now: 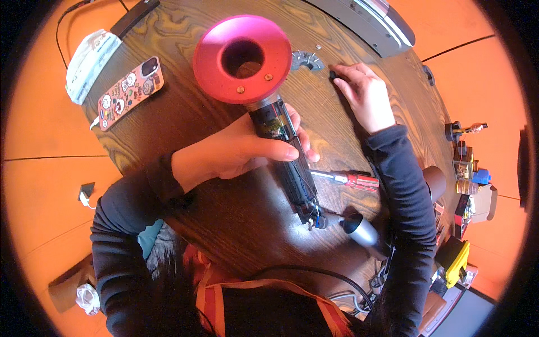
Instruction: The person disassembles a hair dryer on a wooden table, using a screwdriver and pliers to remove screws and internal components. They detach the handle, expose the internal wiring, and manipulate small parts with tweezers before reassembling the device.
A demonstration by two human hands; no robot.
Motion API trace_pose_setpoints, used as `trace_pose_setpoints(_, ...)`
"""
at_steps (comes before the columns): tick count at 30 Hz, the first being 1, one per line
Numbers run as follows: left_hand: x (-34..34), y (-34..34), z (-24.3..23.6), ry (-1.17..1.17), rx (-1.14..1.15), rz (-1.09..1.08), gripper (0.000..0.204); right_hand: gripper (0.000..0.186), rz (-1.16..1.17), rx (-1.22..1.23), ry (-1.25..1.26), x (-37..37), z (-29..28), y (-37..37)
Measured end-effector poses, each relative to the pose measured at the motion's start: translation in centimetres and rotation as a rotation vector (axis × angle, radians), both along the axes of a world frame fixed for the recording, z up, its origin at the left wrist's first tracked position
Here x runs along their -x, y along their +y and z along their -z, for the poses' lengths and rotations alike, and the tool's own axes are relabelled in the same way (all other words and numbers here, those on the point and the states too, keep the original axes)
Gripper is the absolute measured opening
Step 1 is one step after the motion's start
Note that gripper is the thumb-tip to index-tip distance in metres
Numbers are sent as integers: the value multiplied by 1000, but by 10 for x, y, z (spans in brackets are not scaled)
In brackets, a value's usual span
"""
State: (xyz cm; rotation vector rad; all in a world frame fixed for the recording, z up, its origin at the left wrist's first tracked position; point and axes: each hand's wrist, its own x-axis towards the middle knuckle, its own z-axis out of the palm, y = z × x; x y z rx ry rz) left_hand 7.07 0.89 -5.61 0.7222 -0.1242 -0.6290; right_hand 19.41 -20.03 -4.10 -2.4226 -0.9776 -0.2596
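Observation:
My left hand (247, 149) is closed around the opened black handle (298, 190) of a hair dryer with a pink round head (236, 31), whose inner board and wires show. My right hand (366, 95), at the upper right, has its fingertips closed on a small black piece (333, 74) at the tabletop, beside a grey arc-shaped part (307, 60) with small pins or screws. A red-handled screwdriver (359, 181) lies right of the handle. Below it, a silver and black cylindrical part (362, 230) sits near the handle's wired end.
The wooden table (140, 39) holds a phone in a patterned case (126, 95) and a white pack (90, 64) at left, and a grey machine (370, 19) at the back. Small tools and boxes (466, 163) line the right. Black cables (314, 272) run along the front edge.

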Motion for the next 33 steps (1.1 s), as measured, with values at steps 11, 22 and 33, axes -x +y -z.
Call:
trace_pose_setpoints(11,3,-2,-3,68,51,61,48,24,596,125,-130,42,-87,-121)
trace_pose_setpoints(22,-5,0,0,79,15,30,46,12,306,171,-117,53,-28,-59)
trace_pose_setpoints(33,-27,-4,-4,-77,-37,27,52,31,-286,-958,1081,52,-38,34)
